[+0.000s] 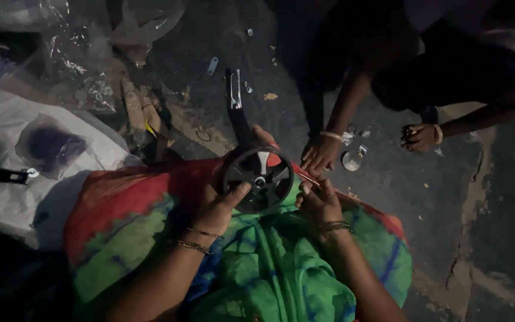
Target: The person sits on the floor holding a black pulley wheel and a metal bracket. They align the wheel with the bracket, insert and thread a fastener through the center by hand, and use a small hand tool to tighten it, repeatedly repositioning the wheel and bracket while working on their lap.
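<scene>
My left hand (217, 207) grips a small black plastic wheel (257, 176) with a pale hub, thumb on its rim, held over my lap in green, blue and red cloth (257, 262). A black metal bracket arm (235, 104) rises from behind the wheel. My right hand (317, 200) is at the wheel's right side, fingers pinched around a thin rod or bolt near the hub; what exactly it holds is too dark to tell.
Another person crouches at the upper right, one hand (320, 150) on the floor by small metal parts (353, 158), the other hand (419, 137) closed. Plastic bags (73, 53) and a white sack (7, 161) lie left. Screws and washers scatter the dark cracked floor (484, 238).
</scene>
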